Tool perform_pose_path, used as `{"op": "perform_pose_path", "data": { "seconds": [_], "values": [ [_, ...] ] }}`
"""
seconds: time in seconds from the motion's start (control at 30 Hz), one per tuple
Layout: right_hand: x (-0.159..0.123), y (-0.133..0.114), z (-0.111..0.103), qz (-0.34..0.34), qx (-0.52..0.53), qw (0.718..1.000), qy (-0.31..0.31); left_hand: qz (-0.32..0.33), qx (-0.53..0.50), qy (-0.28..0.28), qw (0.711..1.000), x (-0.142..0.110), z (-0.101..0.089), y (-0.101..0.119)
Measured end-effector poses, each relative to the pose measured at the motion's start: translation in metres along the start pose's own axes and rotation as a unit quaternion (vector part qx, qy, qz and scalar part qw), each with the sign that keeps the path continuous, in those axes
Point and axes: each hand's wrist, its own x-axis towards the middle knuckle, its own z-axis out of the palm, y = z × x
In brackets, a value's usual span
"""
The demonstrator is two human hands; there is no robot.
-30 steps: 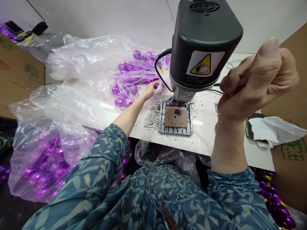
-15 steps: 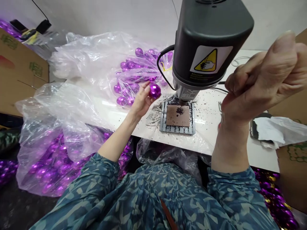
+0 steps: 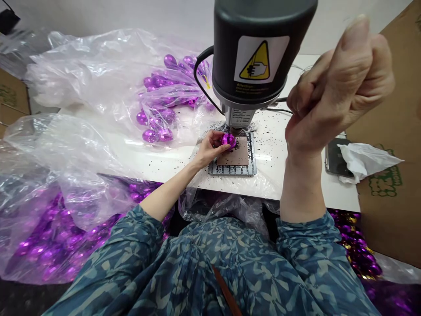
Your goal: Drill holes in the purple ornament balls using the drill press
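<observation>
My left hand (image 3: pixel 212 149) pinches a shiny purple mirror ball (image 3: pixel 229 141) between thumb and fingers. The ball is just below the chuck of a dark bench drill press (image 3: pixel 226 52), over a brown square board (image 3: pixel 241 158) on a slotted metal base (image 3: pixel 233 171). Whether the drill touches the ball cannot be made out. Raised at the right of the motor housing, my right hand (image 3: pixel 344 90) is closed round the end of the drill press lever (image 3: pixel 281 100), most of which the fingers hide.
Clear plastic bags (image 3: pixel 82 83) cover the table's left side, with several purple balls (image 3: pixel 156 135) there. More purple balls (image 3: pixel 49 245) fill a bag at lower left. Dark shavings surround the base. A phone (image 3: pixel 336 156) and white tissue (image 3: pixel 365 160) lie before a cardboard box (image 3: pixel 388 109).
My left hand has carried the purple ball right and down, from beside the plastic bag to under the drill chuck. The right hand stays closed at the lever. The view has shifted.
</observation>
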Motion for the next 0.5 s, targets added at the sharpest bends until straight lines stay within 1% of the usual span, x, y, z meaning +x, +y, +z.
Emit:
{"op": "perform_pose_path", "data": {
  "seconds": [0.1, 0.27, 0.4, 0.5],
  "values": [
    [0.0, -0.001, 0.001, -0.002, 0.002, 1.0, 0.001, -0.003, -0.007, -0.024, 1.0, -0.002, 0.001, 0.003],
    [-0.003, -0.005, 0.003, 0.001, -0.026, 1.0, -0.004, 0.034, -0.009, -0.061, 0.998, -0.01, 0.008, 0.004],
    [-0.003, -0.006, 0.003, 0.002, -0.056, 0.998, -0.006, 0.049, 0.031, -0.06, 0.997, -0.017, 0.011, 0.002],
    [-0.002, -0.007, 0.002, 0.002, -0.061, 0.998, -0.009, 0.053, 0.026, -0.055, 0.997, -0.019, 0.013, 0.002]
  ]
}}
